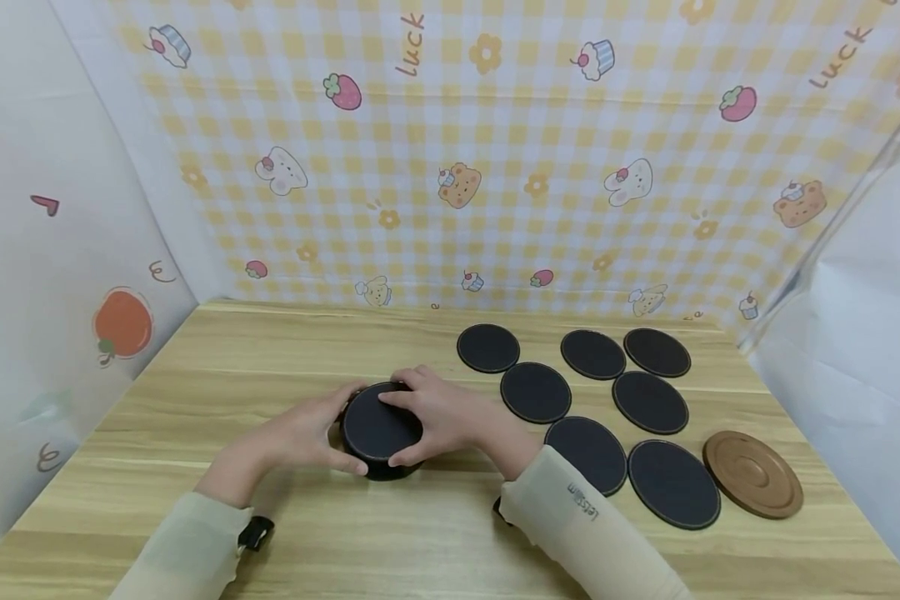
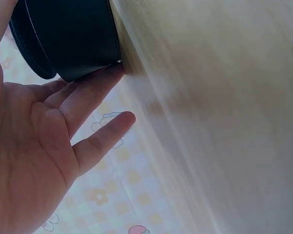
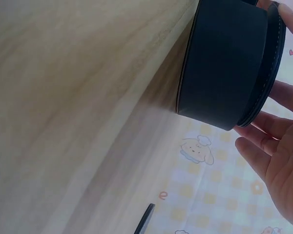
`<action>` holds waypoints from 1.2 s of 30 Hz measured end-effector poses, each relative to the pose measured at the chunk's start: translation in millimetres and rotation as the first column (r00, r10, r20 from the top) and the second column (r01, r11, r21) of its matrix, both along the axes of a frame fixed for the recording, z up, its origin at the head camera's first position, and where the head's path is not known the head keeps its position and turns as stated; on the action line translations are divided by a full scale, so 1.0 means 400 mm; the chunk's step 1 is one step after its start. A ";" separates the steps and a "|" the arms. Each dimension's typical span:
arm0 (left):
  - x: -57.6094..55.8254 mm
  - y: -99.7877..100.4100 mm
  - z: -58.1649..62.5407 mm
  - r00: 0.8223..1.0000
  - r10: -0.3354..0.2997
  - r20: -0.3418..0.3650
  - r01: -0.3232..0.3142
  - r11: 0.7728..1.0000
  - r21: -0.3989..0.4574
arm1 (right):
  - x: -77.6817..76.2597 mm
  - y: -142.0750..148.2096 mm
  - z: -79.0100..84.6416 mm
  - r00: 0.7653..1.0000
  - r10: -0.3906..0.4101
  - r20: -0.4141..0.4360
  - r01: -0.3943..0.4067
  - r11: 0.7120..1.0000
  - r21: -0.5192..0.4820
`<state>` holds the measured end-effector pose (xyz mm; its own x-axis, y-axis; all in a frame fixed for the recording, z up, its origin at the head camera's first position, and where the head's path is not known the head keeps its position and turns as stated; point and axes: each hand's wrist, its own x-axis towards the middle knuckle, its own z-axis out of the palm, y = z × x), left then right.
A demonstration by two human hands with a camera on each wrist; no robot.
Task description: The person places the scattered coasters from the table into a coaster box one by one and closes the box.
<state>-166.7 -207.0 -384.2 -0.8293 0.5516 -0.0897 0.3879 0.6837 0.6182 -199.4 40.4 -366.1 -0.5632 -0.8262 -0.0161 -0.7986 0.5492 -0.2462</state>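
One left hand [image 1: 303, 437] gripping a round black holder [image 3: 219, 73] on the wooden surface [image 1: 217, 383], right hand [image 1: 446, 417] pinching the rim of the black disc [image 1: 375, 427] atop it, ample room leftward, seven dark coasters [image 1: 650, 402] and a brown disc [image 1: 753, 475] nearer the right edge.

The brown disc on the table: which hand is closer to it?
Right. The right hand is at the side of the black container facing the brown disc; the left hand is farther, on the container's opposite side.
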 end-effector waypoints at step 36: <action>-0.001 0.006 -0.005 1.000 0.014 -0.002 -0.014 1.000 0.010 | 0.004 0.094 -0.008 0.994 -0.105 0.005 0.105 0.993 0.047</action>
